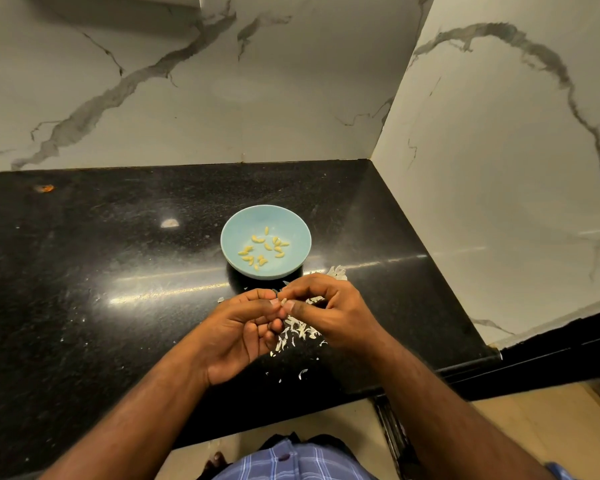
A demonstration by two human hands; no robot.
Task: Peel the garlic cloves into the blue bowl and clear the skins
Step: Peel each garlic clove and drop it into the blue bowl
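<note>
Garlic clove [283, 302] is pinched between both hands, left hand [243, 332] and right hand [329, 306], just near of the blue bowl [234, 230], and a slip could drop it among the skins [298, 332] on the table [101, 271].

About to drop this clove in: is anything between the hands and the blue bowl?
Nothing visible. The clove is pinched between both hands' fingers, just in front of the blue bowl. Only bare counter and a few skins lie around there, none blocking the path.
</note>
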